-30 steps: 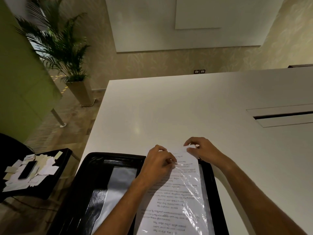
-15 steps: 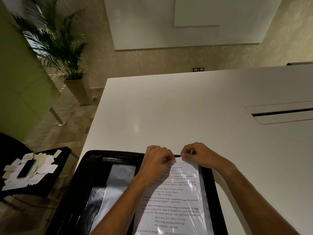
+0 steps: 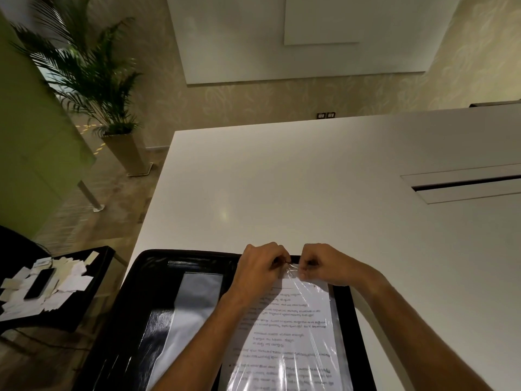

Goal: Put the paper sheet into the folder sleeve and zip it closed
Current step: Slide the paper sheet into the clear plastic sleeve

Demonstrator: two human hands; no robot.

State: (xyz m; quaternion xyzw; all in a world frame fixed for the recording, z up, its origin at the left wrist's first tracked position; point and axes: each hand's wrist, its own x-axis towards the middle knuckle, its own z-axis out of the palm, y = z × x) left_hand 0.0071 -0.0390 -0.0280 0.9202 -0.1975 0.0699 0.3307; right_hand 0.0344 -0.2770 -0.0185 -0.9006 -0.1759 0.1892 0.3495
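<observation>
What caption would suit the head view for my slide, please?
Left hand and right hand pinch the top edge of the clear sleeve over the paper sheet in a black folder.

left hand (image 3: 260,268) and right hand (image 3: 327,263) pinching sleeve (image 3: 293,277) top, paper sheet (image 3: 290,320) (handwritten) inside

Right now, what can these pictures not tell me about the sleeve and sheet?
Head view:
- Top edge of the clear sleeve: covered by the left hand and right hand pinching it; sealed or not unclear.
- Writing on the paper sheet: too small, glare.
- Near end of the black folder: cut by the bottom edge.
</observation>
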